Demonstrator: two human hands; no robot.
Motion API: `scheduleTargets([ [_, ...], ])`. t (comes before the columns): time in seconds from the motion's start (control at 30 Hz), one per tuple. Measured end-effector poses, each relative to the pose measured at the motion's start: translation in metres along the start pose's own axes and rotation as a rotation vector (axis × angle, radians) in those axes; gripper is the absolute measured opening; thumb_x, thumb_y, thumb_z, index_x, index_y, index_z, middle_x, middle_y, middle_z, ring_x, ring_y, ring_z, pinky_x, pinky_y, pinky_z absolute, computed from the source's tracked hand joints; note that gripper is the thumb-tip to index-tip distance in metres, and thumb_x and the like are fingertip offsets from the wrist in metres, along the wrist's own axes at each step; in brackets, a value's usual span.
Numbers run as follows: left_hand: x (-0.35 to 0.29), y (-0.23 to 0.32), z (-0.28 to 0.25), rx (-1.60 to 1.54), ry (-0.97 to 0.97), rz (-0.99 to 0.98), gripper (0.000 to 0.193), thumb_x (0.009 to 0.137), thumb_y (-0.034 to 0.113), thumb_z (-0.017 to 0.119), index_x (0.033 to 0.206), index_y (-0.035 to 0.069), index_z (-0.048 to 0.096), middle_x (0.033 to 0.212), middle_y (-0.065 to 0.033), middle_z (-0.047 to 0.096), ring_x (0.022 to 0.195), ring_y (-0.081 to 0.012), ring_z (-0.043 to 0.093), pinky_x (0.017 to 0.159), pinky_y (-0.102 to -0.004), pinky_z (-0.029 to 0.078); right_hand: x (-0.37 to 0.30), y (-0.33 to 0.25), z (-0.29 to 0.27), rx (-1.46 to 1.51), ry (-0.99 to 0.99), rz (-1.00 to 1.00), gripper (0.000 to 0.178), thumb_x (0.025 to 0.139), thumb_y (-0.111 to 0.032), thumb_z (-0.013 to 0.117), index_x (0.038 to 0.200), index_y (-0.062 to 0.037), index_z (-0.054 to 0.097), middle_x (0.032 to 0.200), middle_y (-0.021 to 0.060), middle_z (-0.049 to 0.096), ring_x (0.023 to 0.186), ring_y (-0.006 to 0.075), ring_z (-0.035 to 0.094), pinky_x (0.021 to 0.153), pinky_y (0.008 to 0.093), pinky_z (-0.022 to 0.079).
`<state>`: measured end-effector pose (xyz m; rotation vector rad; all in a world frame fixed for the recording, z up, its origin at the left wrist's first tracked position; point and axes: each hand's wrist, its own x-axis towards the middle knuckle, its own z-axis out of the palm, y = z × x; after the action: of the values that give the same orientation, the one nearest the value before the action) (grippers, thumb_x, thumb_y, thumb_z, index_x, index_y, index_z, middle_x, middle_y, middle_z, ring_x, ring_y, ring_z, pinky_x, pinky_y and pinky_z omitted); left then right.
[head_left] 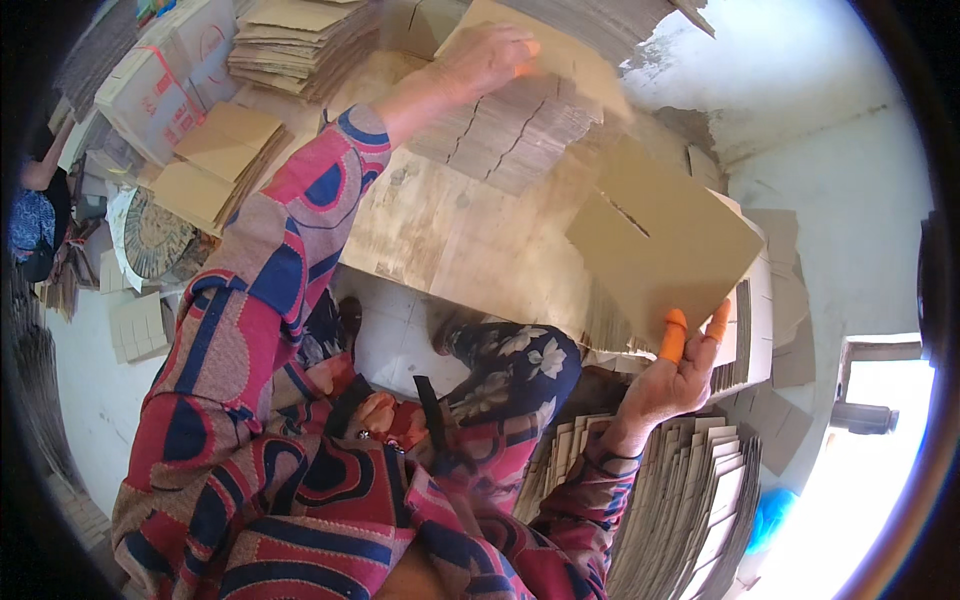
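Note:
My right hand (672,382), with orange finger covers on its thumb and a finger, pinches the near corner of a brown cardboard sheet (668,238). This sheet has a short slit and is tilted over the right side of the wooden table. Farther off, my left hand (488,62) is closed at the edge of another cardboard sheet (570,62), its orange-covered fingertips pressed against it. That sheet is partly blurred and lies over a stack of slit cardboard (510,135). The fingers' undersides are hidden.
The wooden table (440,235) spans the middle. Cardboard stacks stand at its far left (300,45) and left (220,165), beside a white carton (165,85). Upright cardboard pieces (680,500) fill the lower right. A wall (815,150) bounds the right side. Another person (40,210) shows at far left.

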<state>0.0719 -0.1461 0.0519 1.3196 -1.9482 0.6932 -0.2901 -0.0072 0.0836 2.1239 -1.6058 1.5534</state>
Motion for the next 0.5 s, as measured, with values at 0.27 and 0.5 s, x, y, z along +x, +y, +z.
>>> scheduleTargets([
  [0.27,0.016,0.07,-0.121,0.02,0.163,0.11,0.021,0.071,0.001,0.062,0.091,0.003,0.06,0.081,-0.0105,0.06,0.072,-0.0292,0.059,0.06,-0.0383,0.049,0.006,-0.015,-0.03,-0.193,0.204,-0.205,0.024,0.091,-0.001,0.059,0.114,0.0063,0.061,0.13,0.0096,0.058,0.086,0.0119,0.066,0.073,0.0224,0.054],
  [0.5,-0.047,0.151,-0.15,-0.313,-0.536,-0.157,0.008,0.075,0.009,0.061,0.076,0.002,0.058,0.066,-0.0156,0.058,0.067,-0.035,0.059,0.06,-0.0438,0.046,0.02,-0.035,-0.055,-0.216,0.214,-0.288,0.032,0.091,0.0,0.058,0.122,0.0048,0.058,0.126,0.0134,0.059,0.08,0.0129,0.066,0.063,0.0224,0.057],
])
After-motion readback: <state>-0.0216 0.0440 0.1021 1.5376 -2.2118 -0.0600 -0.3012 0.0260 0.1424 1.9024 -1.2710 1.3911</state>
